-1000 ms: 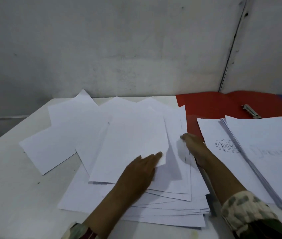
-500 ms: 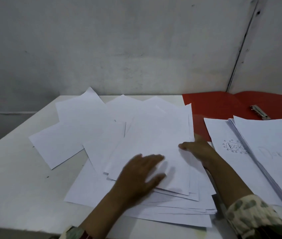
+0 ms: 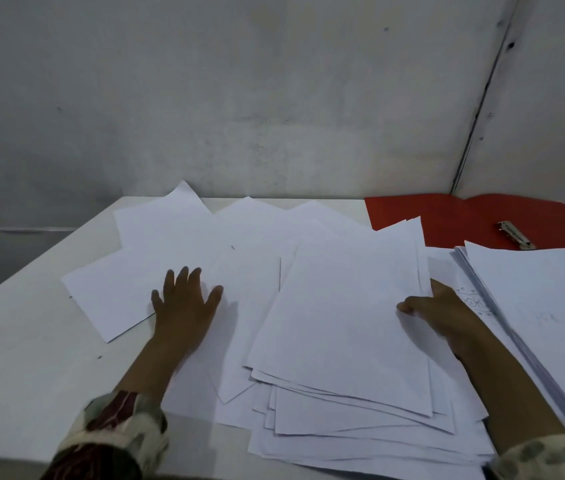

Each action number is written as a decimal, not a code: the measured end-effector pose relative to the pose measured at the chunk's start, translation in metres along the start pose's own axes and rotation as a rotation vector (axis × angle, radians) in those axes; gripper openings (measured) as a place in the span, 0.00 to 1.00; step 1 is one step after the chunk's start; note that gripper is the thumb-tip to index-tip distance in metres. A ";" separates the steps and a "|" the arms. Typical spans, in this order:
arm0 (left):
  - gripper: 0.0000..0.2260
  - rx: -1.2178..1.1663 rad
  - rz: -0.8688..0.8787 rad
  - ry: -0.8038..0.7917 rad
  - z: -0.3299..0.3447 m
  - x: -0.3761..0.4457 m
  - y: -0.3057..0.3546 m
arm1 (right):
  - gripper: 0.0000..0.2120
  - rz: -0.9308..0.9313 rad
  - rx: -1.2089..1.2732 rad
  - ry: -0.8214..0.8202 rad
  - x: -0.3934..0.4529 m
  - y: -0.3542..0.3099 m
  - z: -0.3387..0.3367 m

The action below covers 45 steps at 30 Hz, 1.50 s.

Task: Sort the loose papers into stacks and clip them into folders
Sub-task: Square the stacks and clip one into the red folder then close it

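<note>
Nearest the front edge of the table (image 3: 14, 393): a fanned, uneven stack of white sheets (image 3: 343, 341), lower corners splayed and overhanging one another, some close to that front edge. Likely to slide off or skew further if pulled sideways without squaring first. Right hand (image 3: 447, 313) at the stack's right side, fingers (image 3: 409, 306) curled over the margin of the upper sheets, apparently pinching them; how many sheets are caught cannot be told. Risk here of lifting only a few and leaving the rest fanned, or of creasing the pinched margin. Toward the left edge, left hand (image 3: 184, 306) flat on loose papers (image 3: 170, 244), fingers straight and spread, pressing, gripping nothing. A dragged palm could carry several overlapping sheets at once, or push the outermost one nearer the left edge. At the right edge, a neater sorted pile (image 3: 533, 323), just beside the right forearm and touching a marked sheet (image 3: 471, 299) beneath; a careless elbow could knock it out of line or mix it with the unsorted fan. Farther back, by the far right corner, an open red folder (image 3: 447, 216) with its metal clip (image 3: 514, 233) uncovered, partly overlapped by paper corners. Stray sheets could get trapped under the clip.
</note>
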<state>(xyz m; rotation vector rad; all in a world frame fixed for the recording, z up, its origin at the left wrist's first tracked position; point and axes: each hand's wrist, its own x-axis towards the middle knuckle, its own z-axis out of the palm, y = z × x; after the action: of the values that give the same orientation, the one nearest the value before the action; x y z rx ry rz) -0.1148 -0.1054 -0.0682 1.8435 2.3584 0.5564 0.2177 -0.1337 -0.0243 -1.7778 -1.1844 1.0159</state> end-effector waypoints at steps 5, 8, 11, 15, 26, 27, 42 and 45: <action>0.38 0.147 -0.013 -0.171 -0.005 0.021 0.010 | 0.15 0.029 0.023 0.053 -0.002 0.006 -0.005; 0.44 0.196 -0.059 -0.183 -0.012 0.027 0.012 | 0.14 0.027 0.017 0.050 -0.002 0.007 -0.006; 0.34 0.207 -0.037 -0.117 -0.021 0.031 0.008 | 0.15 0.030 0.021 0.052 0.000 0.007 -0.006; 0.12 0.089 0.027 -0.145 -0.025 0.035 -0.005 | 0.18 0.024 0.021 0.057 0.003 0.007 -0.006; 0.08 -0.453 -0.306 0.113 -0.058 0.016 -0.086 | 0.21 0.003 0.017 0.070 0.012 0.008 -0.003; 0.08 -0.549 -0.347 0.130 -0.061 0.012 -0.089 | 0.21 0.003 0.015 0.071 0.012 0.007 -0.002; 0.05 -0.950 -0.364 -0.039 -0.039 -0.022 -0.017 | 0.18 -0.011 0.160 -0.050 0.005 -0.006 0.046; 0.02 -0.915 -0.325 -0.044 -0.030 -0.028 0.005 | 0.17 0.039 0.168 -0.059 0.006 -0.007 0.054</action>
<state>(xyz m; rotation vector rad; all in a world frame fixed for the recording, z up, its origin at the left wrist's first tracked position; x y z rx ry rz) -0.1113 -0.1382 -0.0423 1.0257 1.8028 1.2441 0.1678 -0.1172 -0.0407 -1.6549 -1.0698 1.1630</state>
